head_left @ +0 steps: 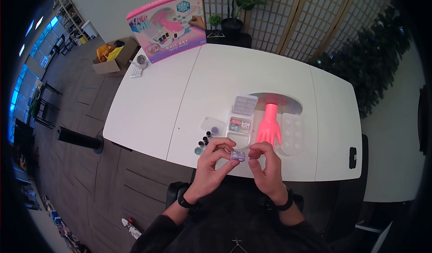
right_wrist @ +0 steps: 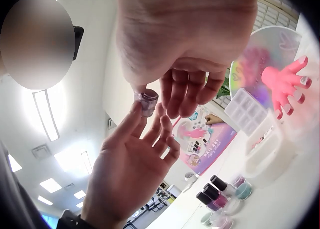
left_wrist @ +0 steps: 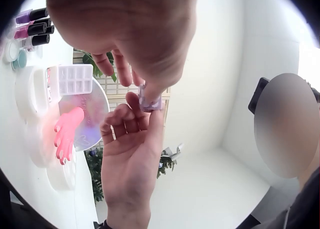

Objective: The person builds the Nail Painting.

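Note:
A small lilac patterned roll (head_left: 237, 156) is pinched between the thumb and fingertips of my left hand (head_left: 210, 168), above the table's near edge. Facing it from the right, my right hand (head_left: 268, 169) has loosely bent fingers close beside the roll (right_wrist: 148, 101); nothing is visible in its grasp, and whether it touches the roll cannot be told. Beyond the hands lies a pink model hand (head_left: 270, 126), palm side unclear, with silvery nails on some fingers (right_wrist: 306, 81). A white tray with an open compartment box (head_left: 245, 104) stands left of it.
Several black-capped polish bottles (head_left: 205, 140) and a green jar (head_left: 198, 150) stand left of the tray. A moulded tray with round hollows (head_left: 291, 133) lies right of the model hand. The nail art box (head_left: 168, 28) stands at the back left; a black object (head_left: 353, 157) lies far right.

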`<state>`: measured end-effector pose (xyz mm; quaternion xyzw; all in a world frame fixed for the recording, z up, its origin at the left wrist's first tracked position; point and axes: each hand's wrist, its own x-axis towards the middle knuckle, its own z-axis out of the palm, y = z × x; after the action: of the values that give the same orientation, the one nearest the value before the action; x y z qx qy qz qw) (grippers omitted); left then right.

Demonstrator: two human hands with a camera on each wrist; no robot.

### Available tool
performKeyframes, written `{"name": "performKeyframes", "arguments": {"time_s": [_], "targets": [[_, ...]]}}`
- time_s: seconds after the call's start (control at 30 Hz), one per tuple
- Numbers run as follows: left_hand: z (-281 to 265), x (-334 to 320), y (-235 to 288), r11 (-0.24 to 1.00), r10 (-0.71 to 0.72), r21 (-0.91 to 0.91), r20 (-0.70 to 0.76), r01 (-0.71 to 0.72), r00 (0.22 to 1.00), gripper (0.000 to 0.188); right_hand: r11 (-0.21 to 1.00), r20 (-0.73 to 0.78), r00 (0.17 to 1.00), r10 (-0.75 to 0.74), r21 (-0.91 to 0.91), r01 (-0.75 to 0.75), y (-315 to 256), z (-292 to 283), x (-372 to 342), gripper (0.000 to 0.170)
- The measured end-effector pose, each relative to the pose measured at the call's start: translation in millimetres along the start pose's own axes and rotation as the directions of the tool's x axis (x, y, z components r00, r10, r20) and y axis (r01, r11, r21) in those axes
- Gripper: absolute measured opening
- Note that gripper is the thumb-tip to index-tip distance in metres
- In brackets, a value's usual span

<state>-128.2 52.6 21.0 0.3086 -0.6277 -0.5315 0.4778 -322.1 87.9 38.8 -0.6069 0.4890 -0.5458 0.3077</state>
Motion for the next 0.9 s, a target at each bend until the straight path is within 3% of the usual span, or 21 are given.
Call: {"name": "performKeyframes", "arguments": {"time_s": [0.23, 0.43, 0.53, 0.63, 0.77, 0.83, 0.9], "targets": [[4, 0, -5, 0.999, 0.034, -0.001, -0.083, -0.034, 0.996, 0.005, 0.999, 0.053, 0.998, -0.016, -0.027, 0.018, -4, 7, -3, 0.019], [9, 0, -8, 0.994, 0.083, 0.079, -0.132, -0.073, 0.988, 0.008, 0.983, 0.028, 0.989, 0.148, 0.106, -0.150, -6, 11, -6, 0.012], [5, 4, 2, 0.976, 0.159, 0.159, -0.060, -0.148, 0.985, 0.008, 0.969, 0.020, 0.980, 0.200, 0.145, -0.200, -4, 11, -4, 0.015], [5, 2, 6, 0.977, 0.106, 0.188, -0.013, -0.102, 0.994, 0.008, 0.966, -0.016, 0.979, 0.205, 0.163, -0.200, -1, 7, 0, 0.017], [3, 2, 0, 0.991, 0.071, 0.111, -0.018, -0.069, 0.997, 0.010, 0.994, 0.009, 0.995, 0.101, 0.038, -0.101, 3, 3, 0, 0.012], [3, 3, -1, 0.997, 0.039, 0.073, -0.036, -0.036, 0.999, 0.010, 1.000, -0.014, 0.999, 0.031, -0.002, -0.031, 2, 2, 1, 0.015], [5, 5, 0, 0.998, 0.048, 0.050, -0.053, -0.046, 0.997, 0.009, 0.987, 0.040, 0.991, -0.131, -0.087, 0.134, 0, 2, 2, 0.030]]}}
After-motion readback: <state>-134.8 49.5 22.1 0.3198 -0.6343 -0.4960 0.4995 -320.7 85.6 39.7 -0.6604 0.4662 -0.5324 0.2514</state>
